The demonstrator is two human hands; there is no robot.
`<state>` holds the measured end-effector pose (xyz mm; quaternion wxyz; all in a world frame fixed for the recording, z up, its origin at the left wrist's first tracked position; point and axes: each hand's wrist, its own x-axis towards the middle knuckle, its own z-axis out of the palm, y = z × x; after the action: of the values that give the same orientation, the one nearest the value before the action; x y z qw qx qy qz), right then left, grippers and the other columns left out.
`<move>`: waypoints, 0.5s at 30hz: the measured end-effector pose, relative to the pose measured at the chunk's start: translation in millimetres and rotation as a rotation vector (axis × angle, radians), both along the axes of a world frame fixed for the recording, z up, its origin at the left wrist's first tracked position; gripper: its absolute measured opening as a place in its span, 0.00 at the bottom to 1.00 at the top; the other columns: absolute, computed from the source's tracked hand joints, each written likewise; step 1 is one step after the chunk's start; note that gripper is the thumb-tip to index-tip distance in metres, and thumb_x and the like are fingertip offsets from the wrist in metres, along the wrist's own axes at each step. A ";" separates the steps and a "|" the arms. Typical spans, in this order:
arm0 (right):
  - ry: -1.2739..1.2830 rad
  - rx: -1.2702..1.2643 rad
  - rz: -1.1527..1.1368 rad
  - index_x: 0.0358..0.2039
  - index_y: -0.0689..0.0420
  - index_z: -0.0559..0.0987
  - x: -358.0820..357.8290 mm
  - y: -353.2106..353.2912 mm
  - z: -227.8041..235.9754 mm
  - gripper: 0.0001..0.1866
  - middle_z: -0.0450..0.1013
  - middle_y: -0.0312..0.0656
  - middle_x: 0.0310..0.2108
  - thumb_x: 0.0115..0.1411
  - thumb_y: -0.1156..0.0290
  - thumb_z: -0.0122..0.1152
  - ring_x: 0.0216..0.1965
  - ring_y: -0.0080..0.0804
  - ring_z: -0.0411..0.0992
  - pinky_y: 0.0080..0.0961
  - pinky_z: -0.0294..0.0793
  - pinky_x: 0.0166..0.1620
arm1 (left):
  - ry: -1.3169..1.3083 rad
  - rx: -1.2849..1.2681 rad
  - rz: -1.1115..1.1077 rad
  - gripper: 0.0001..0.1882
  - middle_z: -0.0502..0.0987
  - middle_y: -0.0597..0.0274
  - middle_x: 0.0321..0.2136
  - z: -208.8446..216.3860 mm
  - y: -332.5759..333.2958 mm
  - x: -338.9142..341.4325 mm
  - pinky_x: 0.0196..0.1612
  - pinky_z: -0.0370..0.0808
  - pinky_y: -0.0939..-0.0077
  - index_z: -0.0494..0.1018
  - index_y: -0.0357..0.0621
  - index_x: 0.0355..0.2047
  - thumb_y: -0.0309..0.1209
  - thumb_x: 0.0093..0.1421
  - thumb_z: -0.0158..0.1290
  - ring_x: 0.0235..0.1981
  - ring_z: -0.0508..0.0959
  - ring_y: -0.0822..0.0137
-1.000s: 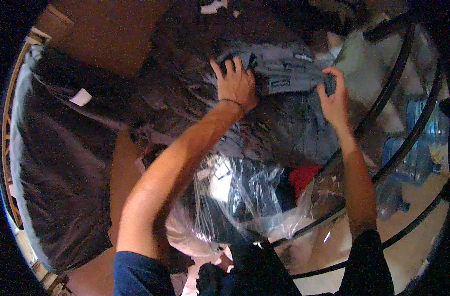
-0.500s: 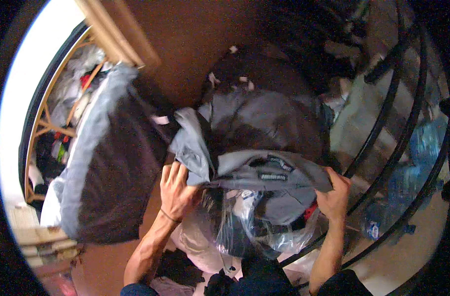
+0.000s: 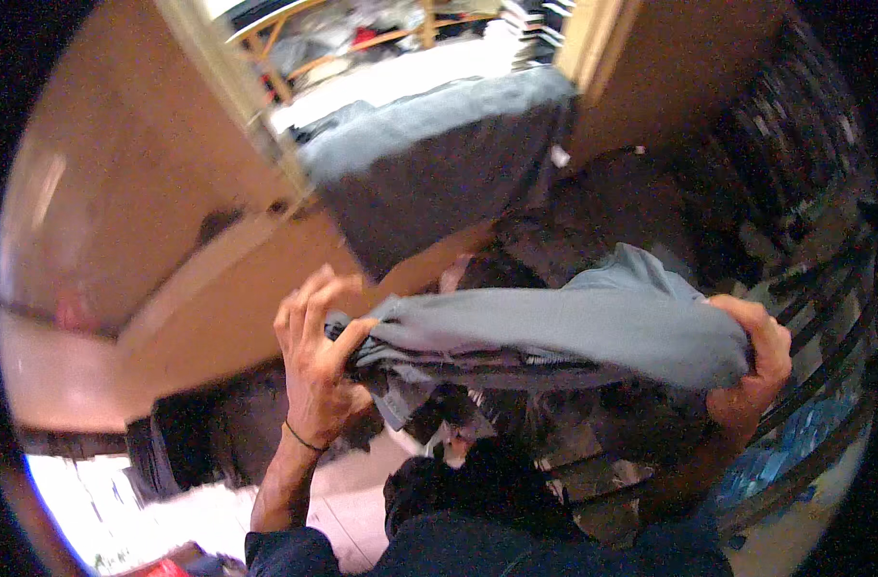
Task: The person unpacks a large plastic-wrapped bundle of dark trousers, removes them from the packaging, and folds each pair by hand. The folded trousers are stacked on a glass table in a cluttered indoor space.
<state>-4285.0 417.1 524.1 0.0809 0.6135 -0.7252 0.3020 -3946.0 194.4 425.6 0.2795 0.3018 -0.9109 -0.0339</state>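
A grey cloth garment (image 3: 554,327) is stretched sideways in front of me, held up by both hands. My left hand (image 3: 319,351), a thin dark band round its wrist, grips the gathered left end between thumb and fingers. At the opposite end, my right hand (image 3: 754,351) is closed round the smooth fabric, its fingers partly hidden. A loose fold rises from the garment's upper right edge. Along its lower edge lies a dark opening with a label-like strip, too blurred to make out.
Beyond the garment, dark cloth with a pale grey edge (image 3: 439,125) hangs over a ledge in an opening. Wooden shelving (image 3: 401,38) with mixed goods stands behind. Dark curved rails (image 3: 804,413) and blue-tinted plastic (image 3: 795,462) are at right. A brown panel (image 3: 122,173) stands left.
My view has swung left, so the draped cloth now sits ahead instead of at left. Both hands have raised the garment, which is now pulled into a long band.
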 end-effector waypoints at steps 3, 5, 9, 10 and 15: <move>0.104 -0.027 0.089 0.41 0.55 0.85 72.1 -14.3 5.8 0.28 0.84 0.41 0.41 0.56 0.41 0.64 0.40 0.38 0.83 0.31 0.79 0.41 | 0.112 0.333 -0.032 0.40 0.79 0.53 0.50 -6.5 47.0 60.1 0.60 0.64 0.60 0.69 0.44 0.60 0.32 0.44 0.67 0.56 0.76 0.51; 0.035 -0.010 0.300 0.41 0.55 0.85 111.9 -25.6 2.3 0.29 0.84 0.41 0.40 0.56 0.40 0.63 0.37 0.37 0.82 0.31 0.77 0.40 | -0.081 0.461 0.098 0.41 0.80 0.52 0.42 -32.9 63.9 96.7 0.52 0.69 0.62 0.68 0.43 0.64 0.29 0.47 0.66 0.46 0.80 0.54; 0.241 0.172 0.475 0.45 0.53 0.84 183.3 -9.3 -3.9 0.30 0.84 0.39 0.40 0.51 0.42 0.66 0.38 0.40 0.81 0.35 0.77 0.42 | 0.208 0.203 0.335 0.30 0.79 0.57 0.42 -90.6 124.8 227.1 0.49 0.73 0.57 0.76 0.47 0.48 0.24 0.40 0.65 0.44 0.79 0.49; 0.424 0.148 0.502 0.46 0.53 0.84 199.8 -1.7 -7.3 0.30 0.84 0.39 0.41 0.50 0.43 0.66 0.40 0.41 0.82 0.36 0.77 0.43 | 0.239 0.140 0.397 0.30 0.79 0.56 0.42 -106.9 146.7 255.7 0.50 0.73 0.57 0.76 0.47 0.48 0.23 0.40 0.64 0.45 0.78 0.48; 0.074 0.820 0.857 0.57 0.50 0.76 316.2 35.9 -83.7 0.38 0.82 0.47 0.40 0.41 0.73 0.75 0.38 0.52 0.82 0.40 0.82 0.42 | 0.177 0.646 0.690 0.34 0.80 0.49 0.45 -159.5 285.7 389.2 0.55 0.71 0.56 0.74 0.45 0.51 0.19 0.38 0.61 0.50 0.77 0.44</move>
<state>-3968.8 453.0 440.5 -0.2667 0.8428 -0.4672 -0.0187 -3556.7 480.2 266.1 0.2427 0.6536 -0.6734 -0.2458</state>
